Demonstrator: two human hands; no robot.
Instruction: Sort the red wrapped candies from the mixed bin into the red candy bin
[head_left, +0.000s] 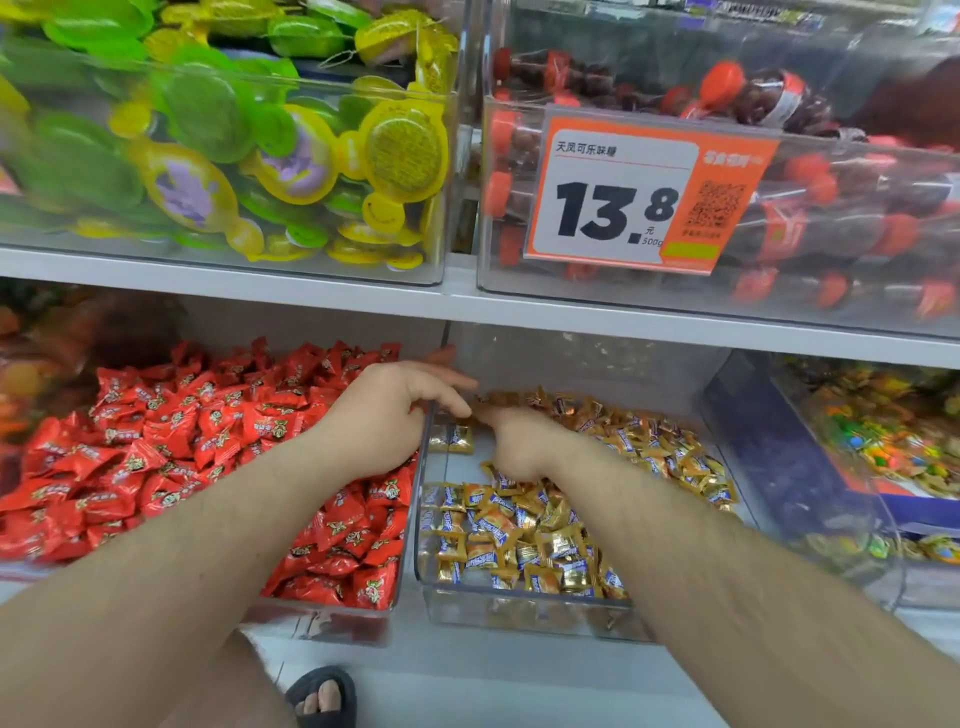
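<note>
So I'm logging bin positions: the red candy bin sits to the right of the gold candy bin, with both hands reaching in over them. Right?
No. In the head view the red candy bin sits left of the gold candy bin; both hands do reach in over them.

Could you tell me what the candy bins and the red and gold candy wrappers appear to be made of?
The bin looks like clear rigid plastic: candies show through its glossy walls. The red candy wrappers seem to be printed plastic film with crimped ends. The gold candy wrappers look like metallised foil or film, judging by their bright glints.
</note>
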